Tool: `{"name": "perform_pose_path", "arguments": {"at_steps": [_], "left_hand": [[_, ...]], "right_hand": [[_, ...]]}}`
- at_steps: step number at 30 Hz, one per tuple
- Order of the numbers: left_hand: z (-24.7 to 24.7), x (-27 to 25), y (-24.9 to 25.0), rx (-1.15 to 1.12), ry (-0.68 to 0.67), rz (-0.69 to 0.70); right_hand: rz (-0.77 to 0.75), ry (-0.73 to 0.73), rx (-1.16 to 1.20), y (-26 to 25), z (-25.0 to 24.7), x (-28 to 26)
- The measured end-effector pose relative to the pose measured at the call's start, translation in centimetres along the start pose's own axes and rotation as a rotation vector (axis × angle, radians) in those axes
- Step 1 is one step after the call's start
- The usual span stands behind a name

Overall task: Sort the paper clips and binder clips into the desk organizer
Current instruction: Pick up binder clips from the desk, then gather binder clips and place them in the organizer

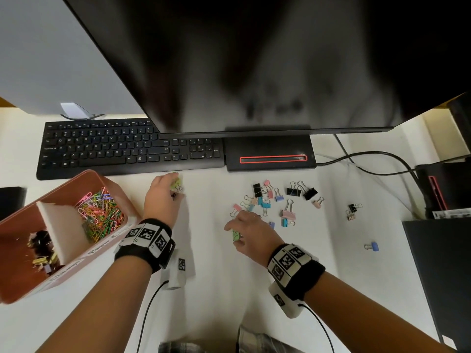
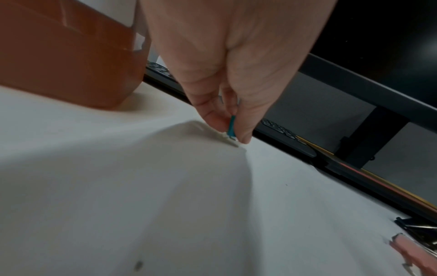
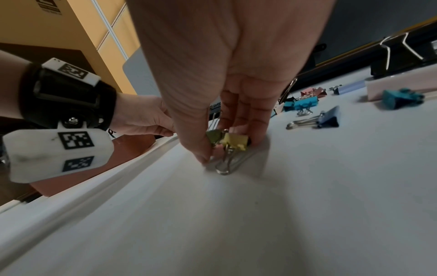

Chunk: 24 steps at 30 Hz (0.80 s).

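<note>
From the head view, loose binder clips lie mid-desk; the left hand pinches clips near the keyboard, beside the organizer. Right wrist view: the right hand pinches a yellow clip. Light, stiff, slippery; best gripped by the body.

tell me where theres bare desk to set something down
Bare white desk lies between the two forearms, in front of the person. Another free strip runs between the left hand and the binder clip pile. It is crowded around that pile by the right hand, and at the left by the desk organizer and keyboard.
</note>
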<state>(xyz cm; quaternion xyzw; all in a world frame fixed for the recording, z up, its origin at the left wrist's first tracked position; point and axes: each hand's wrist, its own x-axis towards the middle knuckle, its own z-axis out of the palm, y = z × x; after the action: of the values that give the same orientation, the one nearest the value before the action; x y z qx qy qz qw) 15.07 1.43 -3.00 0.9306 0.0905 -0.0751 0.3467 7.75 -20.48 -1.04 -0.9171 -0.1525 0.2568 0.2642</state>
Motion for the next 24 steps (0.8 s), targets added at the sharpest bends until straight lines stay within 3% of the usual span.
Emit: {"name": "perform_pose_path", "arguments": {"at_steps": [7, 10, 15, 18, 21, 24], "left_hand": [[0.5, -1.6, -0.6, 0.004, 0.001, -0.035], [-0.3, -3.6, 0.1, -0.092, 0.014, -0.021], [-4.8, -7.7, 0.9, -0.226, 0.114, 0.124], [-9.5, -10.1, -0.1, -0.228, 0.196, 0.158], [-14.7, -11.9, -3.4, -0.152, 0.297, 0.077], [-19.0, -13.0, -7.7, -0.165, 0.38, -0.088]], "right_hand": [[0.031, 0.014, 0.044, -0.5, 0.1, 0.1], [0.043, 0.016, 0.087, -0.6, 0.0, 0.2], [0.004, 0.056, 0.131, -2.8, -0.8, 0.9], [-0.098, 0.077, 0.136, -6.7, -1.2, 1.8], [-0.229, 0.076, 0.186, -13.0, -0.6, 3.5], [-0.362, 0.086, 0.225, -20.5, 0.9, 5.6]]}}
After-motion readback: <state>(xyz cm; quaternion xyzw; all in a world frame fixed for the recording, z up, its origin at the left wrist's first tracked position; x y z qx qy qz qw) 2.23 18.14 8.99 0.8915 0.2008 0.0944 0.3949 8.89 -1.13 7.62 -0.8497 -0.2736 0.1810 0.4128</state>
